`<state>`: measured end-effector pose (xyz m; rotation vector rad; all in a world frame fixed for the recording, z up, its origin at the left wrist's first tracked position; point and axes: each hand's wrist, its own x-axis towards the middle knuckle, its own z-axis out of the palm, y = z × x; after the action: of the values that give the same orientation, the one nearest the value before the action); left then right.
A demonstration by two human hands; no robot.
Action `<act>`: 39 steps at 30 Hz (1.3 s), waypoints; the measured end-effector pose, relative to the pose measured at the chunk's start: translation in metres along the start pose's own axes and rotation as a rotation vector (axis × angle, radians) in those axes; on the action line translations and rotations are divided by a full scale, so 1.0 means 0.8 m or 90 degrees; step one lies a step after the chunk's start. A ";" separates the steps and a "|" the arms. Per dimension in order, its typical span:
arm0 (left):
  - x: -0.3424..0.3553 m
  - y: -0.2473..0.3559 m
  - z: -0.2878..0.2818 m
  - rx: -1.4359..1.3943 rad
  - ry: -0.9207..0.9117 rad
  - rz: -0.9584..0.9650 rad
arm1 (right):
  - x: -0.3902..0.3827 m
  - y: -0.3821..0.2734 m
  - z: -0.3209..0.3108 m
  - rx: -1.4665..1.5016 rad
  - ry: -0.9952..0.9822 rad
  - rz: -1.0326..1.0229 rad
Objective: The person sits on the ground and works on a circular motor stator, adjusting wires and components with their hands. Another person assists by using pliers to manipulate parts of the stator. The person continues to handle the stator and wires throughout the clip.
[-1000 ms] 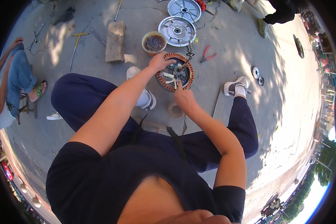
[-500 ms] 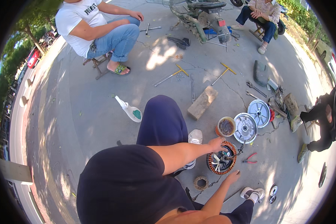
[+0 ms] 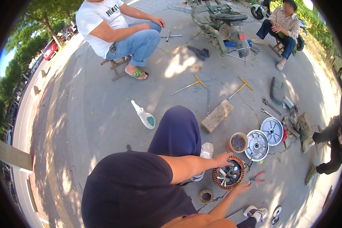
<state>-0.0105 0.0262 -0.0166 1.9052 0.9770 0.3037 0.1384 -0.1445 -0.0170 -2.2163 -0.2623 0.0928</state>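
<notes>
At the far left, a person in a white T-shirt and blue jeans (image 3: 140, 43) sits on a low wooden folding stool (image 3: 117, 68). Right of and nearer than that person, a white plastic spray bottle with a green patch (image 3: 143, 116) lies on the grey concrete ground (image 3: 110, 114). Farther off is a silver cross-shaped wrench (image 3: 168, 36), and to its right and nearer lies a thin tool with a yellow T-shaped handle (image 3: 190, 84). A rough brown ring (image 3: 206, 196) lies at the near side, and a long brownish rectangular block (image 3: 217, 116) farther away.

Next comes the left hand (image 3: 223, 160), set on the far-left rim of a round black motor core edged with copper-coloured windings (image 3: 229, 173). Its fingers reach over the edge; how firmly they grip cannot be told. The core lies near the person's feet, with white sleeved leads (image 3: 223, 178) inside it. Just beyond it stands an orange tub of dark liquid (image 3: 229, 147).

The right hand (image 3: 241, 188) is at the core's near-right edge, fingers loosely bent; whether it touches the rim or holds anything cannot be told. Farther right are two overlapping silver metal discs (image 3: 257, 145) and, nearer, red-handled pliers (image 3: 258, 176).
</notes>
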 end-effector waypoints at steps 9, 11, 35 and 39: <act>-0.008 0.005 -0.007 -0.011 0.000 -0.014 | 0.000 -0.299 -0.079 0.139 -0.052 -0.367; -0.013 0.015 -0.010 -0.019 -0.007 -0.026 | -0.003 -0.343 -0.089 0.215 -0.169 -0.413; -0.009 0.011 -0.001 0.028 -0.008 0.006 | 0.020 -0.318 -0.101 0.197 -0.200 -0.319; -0.013 0.018 -0.006 0.022 -0.026 0.008 | 0.028 -0.270 -0.096 0.206 -0.176 -0.205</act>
<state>-0.0126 0.0179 -0.0001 1.9419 0.9491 0.2564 0.1392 -0.0708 0.2009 -1.8122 -0.7019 0.2486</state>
